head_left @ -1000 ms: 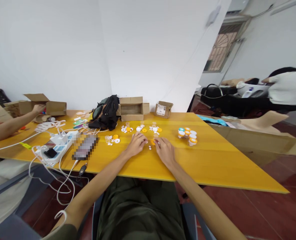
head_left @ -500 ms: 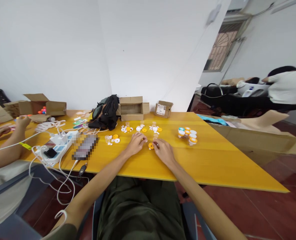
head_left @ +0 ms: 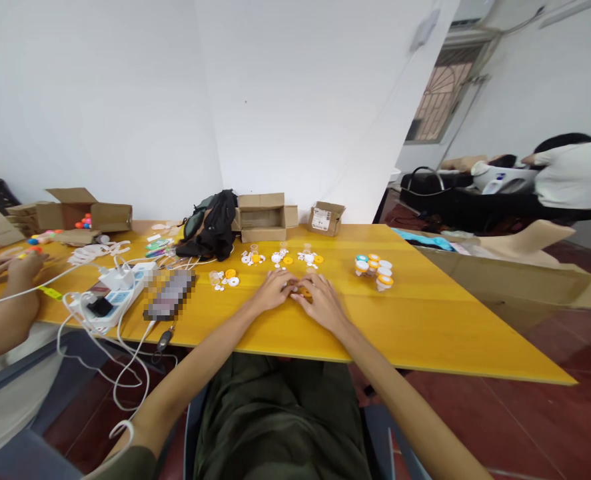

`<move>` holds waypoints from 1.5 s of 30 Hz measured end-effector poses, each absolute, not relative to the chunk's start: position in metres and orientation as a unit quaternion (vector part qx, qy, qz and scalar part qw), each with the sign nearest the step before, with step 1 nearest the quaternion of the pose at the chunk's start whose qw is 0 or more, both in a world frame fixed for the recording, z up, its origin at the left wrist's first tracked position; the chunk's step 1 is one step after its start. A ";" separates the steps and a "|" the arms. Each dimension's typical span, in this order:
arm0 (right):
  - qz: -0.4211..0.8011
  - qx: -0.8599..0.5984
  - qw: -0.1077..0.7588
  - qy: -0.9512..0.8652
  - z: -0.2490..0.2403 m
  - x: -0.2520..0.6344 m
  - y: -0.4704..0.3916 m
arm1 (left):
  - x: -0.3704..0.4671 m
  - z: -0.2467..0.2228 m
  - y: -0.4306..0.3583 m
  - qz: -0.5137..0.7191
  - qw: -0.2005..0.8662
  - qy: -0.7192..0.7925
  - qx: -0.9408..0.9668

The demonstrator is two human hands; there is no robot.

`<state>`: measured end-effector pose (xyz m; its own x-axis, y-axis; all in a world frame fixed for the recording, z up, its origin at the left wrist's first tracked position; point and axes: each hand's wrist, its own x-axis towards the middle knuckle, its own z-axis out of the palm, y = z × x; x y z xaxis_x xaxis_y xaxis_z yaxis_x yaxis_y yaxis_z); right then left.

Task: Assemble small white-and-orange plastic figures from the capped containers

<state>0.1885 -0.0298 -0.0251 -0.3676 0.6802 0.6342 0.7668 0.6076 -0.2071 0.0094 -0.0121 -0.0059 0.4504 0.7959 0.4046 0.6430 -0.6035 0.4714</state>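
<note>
My left hand [head_left: 274, 291] is closed in a pinch at the middle of the table, a small white plastic part [head_left: 294, 289] at its fingertips. Against those fingertips comes my right hand [head_left: 321, 301], its thumb and fingers curled; whatever they grip is hidden. An orange plastic disc [head_left: 305, 292] lies on the table, partly covered by the right hand. Just beyond the hands are small groups of loose parts: white discs [head_left: 234, 281], orange discs [head_left: 288, 261], small white pieces and clear cups [head_left: 214, 278].
To the right stands a cluster of small cups with coloured lids [head_left: 374, 265]. Open cardboard boxes [head_left: 262, 223] and a black bag [head_left: 215, 227] line the wall. A phone [head_left: 171, 295], power strip [head_left: 125, 297] and cables crowd the left, near another person's hands [head_left: 22, 270].
My hands have come together, fingertips meeting over the orange disc, which is now more covered. The small white part has shifted slightly right and down. The other person's hands have lowered.
</note>
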 end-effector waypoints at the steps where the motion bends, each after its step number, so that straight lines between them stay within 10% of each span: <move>1: -0.063 -0.433 0.342 -0.832 -0.026 0.188 -0.030 | 0.009 -0.006 -0.012 0.307 0.129 0.428 0.840; 45: -0.033 -0.419 0.316 -0.851 -0.023 0.232 -0.030 | 0.006 -0.002 -0.024 0.289 0.082 0.413 0.860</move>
